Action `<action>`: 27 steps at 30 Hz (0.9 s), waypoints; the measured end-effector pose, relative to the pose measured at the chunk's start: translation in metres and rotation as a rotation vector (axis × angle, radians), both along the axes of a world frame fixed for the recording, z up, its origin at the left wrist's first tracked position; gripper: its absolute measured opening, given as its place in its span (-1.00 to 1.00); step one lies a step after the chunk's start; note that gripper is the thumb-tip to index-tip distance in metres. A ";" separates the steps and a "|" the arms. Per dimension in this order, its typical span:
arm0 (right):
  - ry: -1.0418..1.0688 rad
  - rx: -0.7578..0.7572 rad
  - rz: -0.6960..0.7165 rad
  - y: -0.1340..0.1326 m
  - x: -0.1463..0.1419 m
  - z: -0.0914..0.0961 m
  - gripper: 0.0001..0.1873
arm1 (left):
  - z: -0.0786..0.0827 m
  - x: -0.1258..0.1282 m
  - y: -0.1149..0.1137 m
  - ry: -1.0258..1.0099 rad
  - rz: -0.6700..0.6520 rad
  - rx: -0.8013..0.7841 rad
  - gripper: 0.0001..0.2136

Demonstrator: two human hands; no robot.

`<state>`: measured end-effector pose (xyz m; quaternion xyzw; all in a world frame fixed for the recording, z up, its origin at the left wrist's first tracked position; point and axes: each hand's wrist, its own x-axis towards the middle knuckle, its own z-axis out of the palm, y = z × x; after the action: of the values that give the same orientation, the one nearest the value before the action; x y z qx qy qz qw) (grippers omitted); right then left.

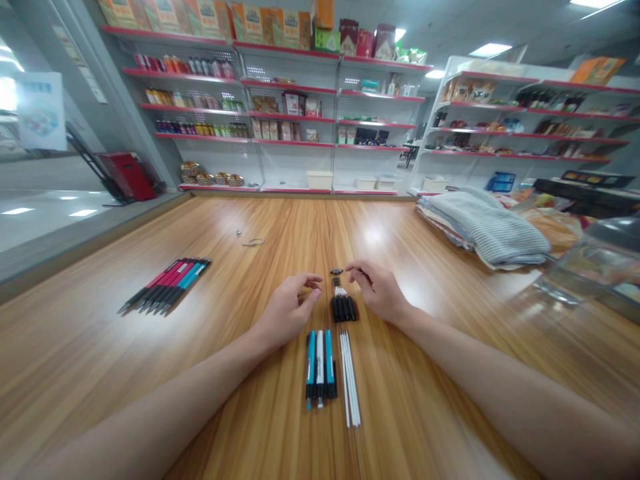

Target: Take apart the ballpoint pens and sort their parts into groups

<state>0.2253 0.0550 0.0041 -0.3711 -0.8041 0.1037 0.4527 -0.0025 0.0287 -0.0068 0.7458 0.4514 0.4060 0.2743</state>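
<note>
My left hand [290, 307] hovers over the wood-topped table, thumb and fingers apart with nothing between them. Across from it, my right hand [381, 290] has loosely bent fingers, thumb apart, and holds nothing I can see. Its fingertips are beside a small cluster of dark metal bits [337, 271], perhaps springs. Between the hands lie several black pen grips [344, 309] and small white pointed pieces [341, 291]. Nearer me, blue and white pen barrels [320, 363] with black lower parts lie side by side. Several thin white refills [350, 380] lie to their right.
A row of red, black and blue pens [167, 285] lies at the left. Farther back are a ring-shaped item [253, 242] and a small shiny piece [238, 233]. Folded cloths [485, 223] and a clear container [590, 260] stand right. Stocked shelves [287, 83] rise behind the table.
</note>
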 end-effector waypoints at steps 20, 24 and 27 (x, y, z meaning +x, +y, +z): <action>0.014 0.043 0.146 -0.017 -0.011 -0.001 -0.79 | 0.011 -0.001 -0.004 0.047 -0.035 0.069 -0.75; -0.025 0.075 0.127 -0.014 -0.011 0.000 -0.80 | 0.015 -0.001 -0.006 0.030 -0.036 0.081 -0.76; -0.029 0.081 0.106 -0.013 -0.011 0.000 -0.80 | 0.015 -0.001 -0.006 0.015 -0.019 0.069 -0.77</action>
<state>0.2147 0.0420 0.0040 -0.3106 -0.8327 0.0895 0.4497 -0.0033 0.0225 0.0081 0.7621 0.4321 0.4131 0.2486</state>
